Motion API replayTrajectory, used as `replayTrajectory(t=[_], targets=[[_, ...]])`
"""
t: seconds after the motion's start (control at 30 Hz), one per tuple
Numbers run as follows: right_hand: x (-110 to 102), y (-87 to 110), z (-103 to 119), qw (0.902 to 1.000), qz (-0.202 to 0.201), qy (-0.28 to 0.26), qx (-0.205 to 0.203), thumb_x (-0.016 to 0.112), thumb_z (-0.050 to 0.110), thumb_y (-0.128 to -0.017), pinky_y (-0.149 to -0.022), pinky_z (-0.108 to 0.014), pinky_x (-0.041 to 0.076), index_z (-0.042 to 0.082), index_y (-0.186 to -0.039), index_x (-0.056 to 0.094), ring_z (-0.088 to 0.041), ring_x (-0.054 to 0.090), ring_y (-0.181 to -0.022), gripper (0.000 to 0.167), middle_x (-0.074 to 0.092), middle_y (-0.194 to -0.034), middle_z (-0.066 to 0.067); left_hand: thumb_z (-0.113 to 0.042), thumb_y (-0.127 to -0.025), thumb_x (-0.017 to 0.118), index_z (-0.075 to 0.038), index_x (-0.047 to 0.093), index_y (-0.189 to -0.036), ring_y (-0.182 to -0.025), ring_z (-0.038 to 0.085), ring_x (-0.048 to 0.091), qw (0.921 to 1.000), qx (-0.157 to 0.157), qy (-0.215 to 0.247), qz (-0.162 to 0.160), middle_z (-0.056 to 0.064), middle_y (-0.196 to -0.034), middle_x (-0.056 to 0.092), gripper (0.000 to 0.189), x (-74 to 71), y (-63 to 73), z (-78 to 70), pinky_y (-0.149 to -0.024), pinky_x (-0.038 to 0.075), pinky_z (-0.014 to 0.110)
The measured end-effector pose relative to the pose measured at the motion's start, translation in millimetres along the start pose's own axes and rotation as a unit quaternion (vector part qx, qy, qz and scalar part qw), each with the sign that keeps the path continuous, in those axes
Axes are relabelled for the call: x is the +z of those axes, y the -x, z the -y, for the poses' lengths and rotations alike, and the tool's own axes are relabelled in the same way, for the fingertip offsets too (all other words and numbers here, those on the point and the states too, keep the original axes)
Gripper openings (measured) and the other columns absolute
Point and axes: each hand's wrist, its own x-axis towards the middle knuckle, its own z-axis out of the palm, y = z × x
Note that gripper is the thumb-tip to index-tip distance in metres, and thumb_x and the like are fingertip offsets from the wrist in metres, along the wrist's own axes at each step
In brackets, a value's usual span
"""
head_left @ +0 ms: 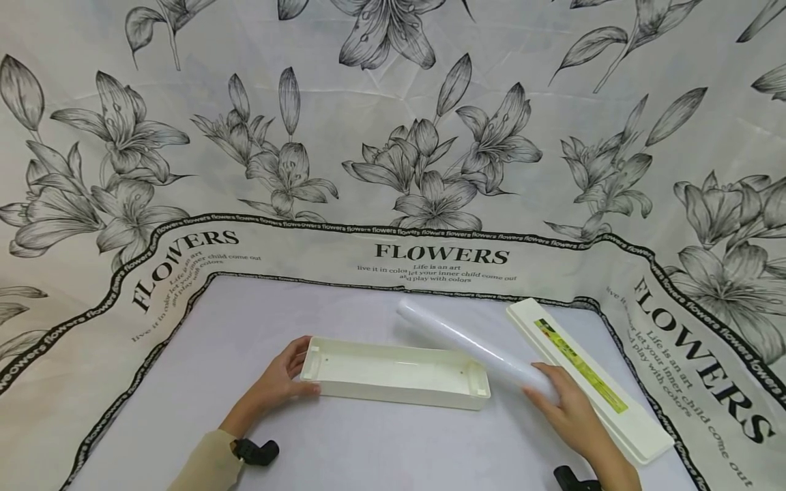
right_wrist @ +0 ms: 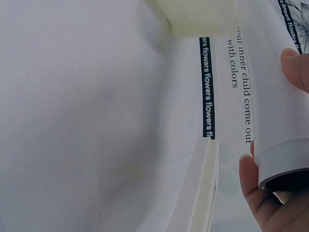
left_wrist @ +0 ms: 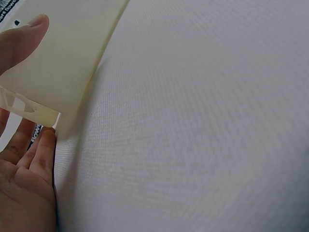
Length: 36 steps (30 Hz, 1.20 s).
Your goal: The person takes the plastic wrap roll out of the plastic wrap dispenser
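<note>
My left hand grips the left end of a long cream plastic box, its thumb on the near wall and its fingers at the end. The box's open top shows a hollow inside. In the left wrist view the box sits between thumb and fingers. My right hand holds the near end of a shiny whitish roll of plastic film, thumb on one side and fingers on the other. The roll slants past the box's right end. A dark hollow core shows at the end of the roll in the right wrist view.
A long cream lid with a yellow-green label lies slanted at the right, close beside the right hand. White cloth covers the table. Behind stands a flower-printed cloth with a black lettered border along the table's edges.
</note>
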Motion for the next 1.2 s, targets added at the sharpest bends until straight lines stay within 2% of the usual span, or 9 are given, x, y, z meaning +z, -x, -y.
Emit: replayTrajectory(t=[0.13,0.33,0.67,0.83,1.03,1.1,1.2], targets=[[-1.6,1.5,-0.9,1.0,-0.002,0.005,0.007,0.08,0.012,-0.089,-0.084,-0.004,0.038,0.003,-0.131,0.063,0.005,0.051,-0.105,0.046,0.067,-0.121,-0.014,-0.015,-0.076,0.092,0.0,0.027,-0.158,-0.144,0.045,0.043,1.0,-0.003,-0.007,-0.003,0.027,-0.159,0.037,0.106,0.0,0.3,-0.6,-0.118,0.043,0.039],[-3.8,5.1,-3.4,0.9999,-0.014,0.0,0.003,0.081,0.009,-0.087,-0.084,-0.005,0.037,0.001,-0.13,0.063,0.012,0.046,-0.106,0.047,0.067,-0.119,-0.015,-0.015,-0.075,0.092,0.0,0.026,-0.159,-0.144,0.044,0.044,0.9999,-0.01,-0.007,-0.008,0.026,-0.159,0.037,0.108,0.3,1.1,-2.0,-0.115,0.045,0.027],[-4.6,12.9,-10.7,0.9996,-0.023,-0.002,0.018,0.08,0.009,-0.088,-0.085,-0.004,0.035,0.002,-0.131,0.062,0.02,0.039,-0.107,0.046,0.067,-0.119,-0.014,-0.015,-0.075,0.092,-0.001,0.025,-0.16,-0.145,0.043,0.043,0.9998,-0.019,-0.004,-0.008,0.025,-0.16,0.037,0.109,0.9,0.9,-3.4,-0.116,0.044,0.028],[-4.8,14.6,-13.4,0.9994,-0.029,0.0,0.021,0.08,0.008,-0.087,-0.083,-0.003,0.036,0.001,-0.131,0.062,0.02,0.039,-0.107,0.047,0.067,-0.119,-0.014,-0.015,-0.075,0.092,-0.001,0.025,-0.159,-0.145,0.045,0.042,0.9999,-0.011,-0.001,-0.003,0.026,-0.16,0.036,0.108,0.6,0.4,-2.3,-0.117,0.043,0.032],[-7.0,17.1,-14.3,0.9988,-0.034,0.0,0.034,0.08,0.008,-0.088,-0.081,-0.002,0.036,0.0,-0.13,0.062,0.02,0.038,-0.106,0.046,0.067,-0.118,-0.017,-0.015,-0.075,0.092,-0.002,0.024,-0.16,-0.146,0.043,0.042,0.9998,-0.022,0.002,-0.002,0.025,-0.161,0.036,0.11,0.1,0.5,-3.1,-0.114,0.044,0.022],[-7.6,17.5,-14.3,0.9986,-0.035,0.001,0.04,0.079,0.008,-0.089,-0.081,-0.002,0.036,-0.001,-0.13,0.062,0.021,0.037,-0.106,0.046,0.066,-0.119,-0.018,-0.015,-0.075,0.092,-0.003,0.025,-0.16,-0.146,0.043,0.042,0.9997,-0.024,0.003,-0.003,0.025,-0.161,0.036,0.11,0.0,0.5,-3.4,-0.114,0.044,0.023],[-8.5,18.3,-14.4,0.998,-0.039,0.009,0.049,0.079,0.01,-0.089,-0.081,-0.004,0.036,-0.002,-0.131,0.062,0.022,0.034,-0.107,0.047,0.066,-0.121,-0.019,-0.015,-0.076,0.092,-0.002,0.024,-0.16,-0.146,0.045,0.041,0.9999,-0.017,0.002,0.001,0.026,-0.161,0.036,0.109,-0.1,0.6,-3.0,-0.117,0.043,0.033]])
